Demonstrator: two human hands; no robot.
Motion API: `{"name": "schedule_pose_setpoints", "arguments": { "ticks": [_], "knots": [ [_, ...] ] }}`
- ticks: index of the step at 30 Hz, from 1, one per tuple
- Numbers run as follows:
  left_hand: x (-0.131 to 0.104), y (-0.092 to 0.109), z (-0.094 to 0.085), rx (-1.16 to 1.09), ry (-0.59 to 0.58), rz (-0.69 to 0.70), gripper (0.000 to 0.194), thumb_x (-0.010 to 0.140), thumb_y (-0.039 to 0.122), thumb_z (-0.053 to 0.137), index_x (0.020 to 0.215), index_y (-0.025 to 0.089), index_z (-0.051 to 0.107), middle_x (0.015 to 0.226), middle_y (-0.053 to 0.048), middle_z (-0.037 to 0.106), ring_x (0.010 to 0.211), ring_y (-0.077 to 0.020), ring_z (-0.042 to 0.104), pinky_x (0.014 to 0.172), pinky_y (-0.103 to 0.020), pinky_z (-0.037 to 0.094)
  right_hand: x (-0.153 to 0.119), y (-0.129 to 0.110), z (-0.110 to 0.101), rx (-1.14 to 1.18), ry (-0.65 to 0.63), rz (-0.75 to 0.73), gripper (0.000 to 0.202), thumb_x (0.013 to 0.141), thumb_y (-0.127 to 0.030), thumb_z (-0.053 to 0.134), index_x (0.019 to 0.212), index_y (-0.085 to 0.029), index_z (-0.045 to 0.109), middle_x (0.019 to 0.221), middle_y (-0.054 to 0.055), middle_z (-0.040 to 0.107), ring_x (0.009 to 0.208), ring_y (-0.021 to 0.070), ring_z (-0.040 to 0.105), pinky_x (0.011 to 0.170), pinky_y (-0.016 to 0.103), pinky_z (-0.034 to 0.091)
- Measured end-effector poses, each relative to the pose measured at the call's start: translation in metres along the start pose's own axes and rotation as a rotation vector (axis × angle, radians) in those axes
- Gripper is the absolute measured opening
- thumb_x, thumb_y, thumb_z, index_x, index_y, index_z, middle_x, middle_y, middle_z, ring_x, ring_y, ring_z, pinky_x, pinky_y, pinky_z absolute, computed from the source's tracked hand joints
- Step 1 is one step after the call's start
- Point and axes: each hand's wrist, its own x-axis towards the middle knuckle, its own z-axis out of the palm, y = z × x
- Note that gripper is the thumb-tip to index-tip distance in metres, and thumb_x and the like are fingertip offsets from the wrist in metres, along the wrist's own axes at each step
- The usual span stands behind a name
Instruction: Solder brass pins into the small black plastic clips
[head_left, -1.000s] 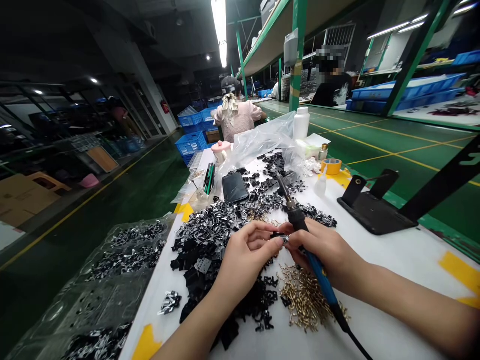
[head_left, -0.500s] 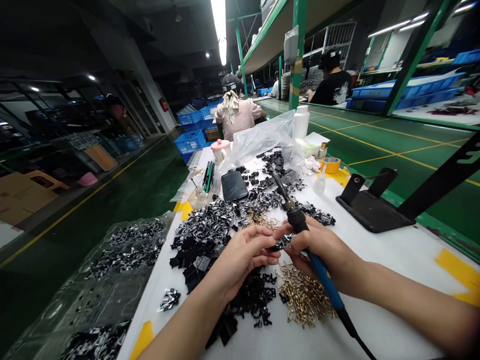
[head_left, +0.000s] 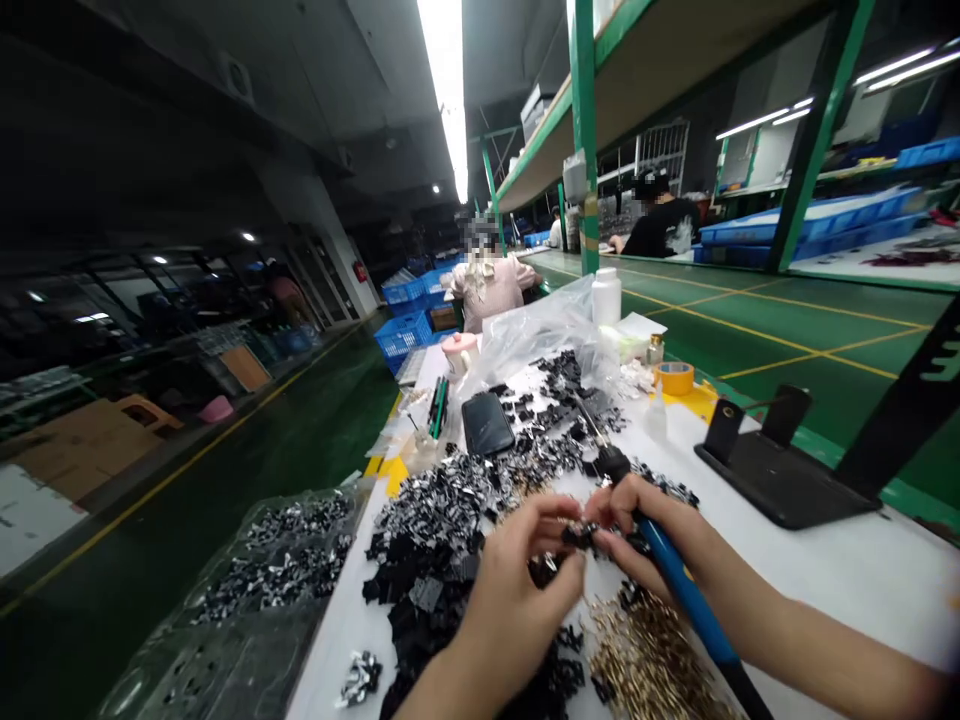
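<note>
My right hand (head_left: 660, 530) wraps round a soldering iron (head_left: 675, 580) with a blue handle, its metal tip pointing up and away. Between that hand's fingertips and those of my left hand (head_left: 525, 580) is a small black part (head_left: 581, 535), partly hidden by the fingers. The left fingers are curled at the part, the thumb lower. Below the right hand lies a pile of small brass-coloured hooked pieces (head_left: 645, 660). Black and silvery clips (head_left: 435, 510) are heaped beyond and left of my hands.
A dark phone (head_left: 487, 424), a lidded mug (head_left: 459, 352), a white bottle (head_left: 606, 297) and yellow tape (head_left: 673, 377) stand farther back. At right is a black metal stand (head_left: 787, 480). Plastic trays of clips (head_left: 277, 580) sit left of the table. A co-worker (head_left: 491, 285) sits ahead.
The view has tilted up, so the table sits lower in the picture. My left thumb has moved down, away from its fingers. The iron stays in my right hand.
</note>
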Motion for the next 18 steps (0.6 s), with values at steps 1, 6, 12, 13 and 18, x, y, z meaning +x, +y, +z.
{"name": "schedule_pose_setpoints", "arguments": {
  "ticks": [1,6,12,13,18],
  "knots": [
    [-0.001,-0.001,0.001,0.065,0.022,0.011,0.023,0.076,0.012,0.054,0.099,0.017,0.056,0.1,-0.008,0.063,0.09,-0.0187,0.061,0.08,-0.031,0.051,0.0,0.001,0.001,0.023,-0.013,0.01,0.017,0.085,-0.018,0.047,0.077,-0.023,0.033,0.084,0.002,0.055,0.078,0.0154,0.057,0.07,0.03,0.048],
    [0.001,-0.005,0.004,0.177,0.112,0.011,0.015,0.072,0.012,0.054,0.086,0.016,0.059,0.086,-0.009,0.066,0.076,-0.0197,0.064,0.067,-0.03,0.054,0.001,0.006,0.007,-0.052,-0.044,0.016,0.014,0.086,-0.022,0.045,0.077,-0.023,0.033,0.08,0.001,0.053,0.073,0.0154,0.057,0.067,0.029,0.048],
    [0.001,-0.005,0.003,0.208,0.072,0.015,0.025,0.068,0.01,0.054,0.091,0.018,0.06,0.085,-0.007,0.066,0.074,-0.0193,0.063,0.065,-0.029,0.052,0.002,0.011,0.009,-0.192,-0.022,-0.054,0.015,0.083,-0.02,0.045,0.074,-0.023,0.034,0.074,0.001,0.054,0.066,0.0153,0.055,0.059,0.028,0.047],
    [0.001,-0.005,0.003,0.21,0.069,0.012,0.023,0.068,0.01,0.054,0.089,0.018,0.06,0.083,-0.007,0.066,0.072,-0.0187,0.062,0.063,-0.028,0.051,0.002,0.012,0.009,-0.195,-0.026,-0.055,0.015,0.083,-0.021,0.045,0.074,-0.022,0.034,0.074,0.001,0.055,0.065,0.0151,0.054,0.059,0.027,0.046],
    [0.004,-0.006,-0.004,-0.047,0.164,-0.158,0.015,0.069,0.01,0.055,0.081,0.017,0.053,0.073,-0.001,0.055,0.063,-0.0125,0.056,0.057,-0.023,0.047,0.001,0.006,-0.003,-0.126,-0.084,0.035,0.022,0.089,-0.038,0.04,0.075,-0.021,0.044,0.068,0.001,0.054,0.06,0.0138,0.051,0.054,0.025,0.043]
  ]
}}
